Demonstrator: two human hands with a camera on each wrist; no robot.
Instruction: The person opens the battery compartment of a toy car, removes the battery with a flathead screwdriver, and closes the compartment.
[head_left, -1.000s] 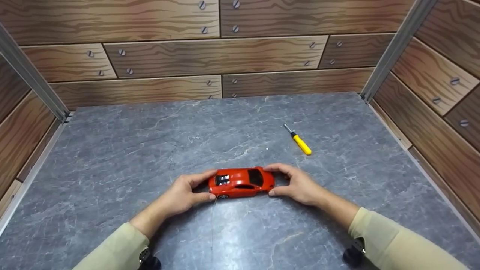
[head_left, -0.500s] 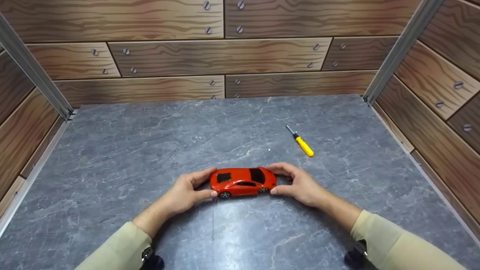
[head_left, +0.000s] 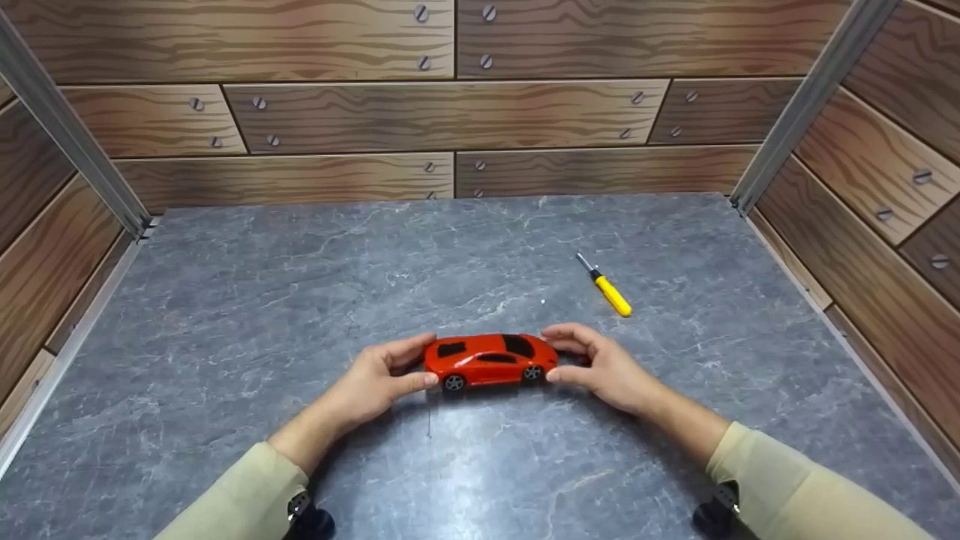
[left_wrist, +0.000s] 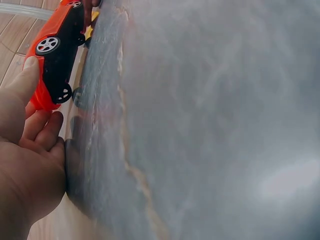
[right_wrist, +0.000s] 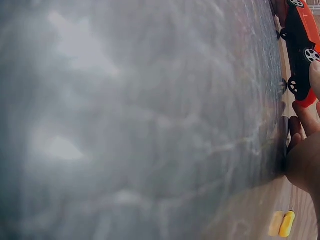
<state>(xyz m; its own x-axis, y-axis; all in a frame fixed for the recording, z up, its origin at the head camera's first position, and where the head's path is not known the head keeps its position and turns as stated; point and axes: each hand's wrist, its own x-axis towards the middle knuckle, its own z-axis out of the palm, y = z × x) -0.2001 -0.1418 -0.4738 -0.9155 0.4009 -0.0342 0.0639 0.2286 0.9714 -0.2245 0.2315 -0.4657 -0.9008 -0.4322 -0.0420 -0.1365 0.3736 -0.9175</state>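
A red toy car (head_left: 491,361) with black windows and silver-spoked wheels is held between both hands, tilted so its near side faces up. The left hand (head_left: 382,379) grips its rear end, thumb on the near side and fingers at the far side. At the front end, the right hand (head_left: 600,367) pinches the car in the same manner. Both wrist views show the black underside (left_wrist: 60,62), with the far wheels very close to the tabletop; whether they touch it, I cannot tell. The right fingers are partly cut off by the right wrist view's edge.
A screwdriver with a yellow handle (head_left: 613,295) lies behind and right of the car on the grey marbled tabletop (head_left: 300,277). A tiny white speck (head_left: 543,301) sits nearby. Wood-patterned walls (head_left: 450,112) enclose the back and sides. One thin dark line (head_left: 429,424) shows below the car's rear.
The car has tilted, its near side turning upward so that more of the side and wheels show. Both hands keep their grip. The whole head view has shifted slightly.
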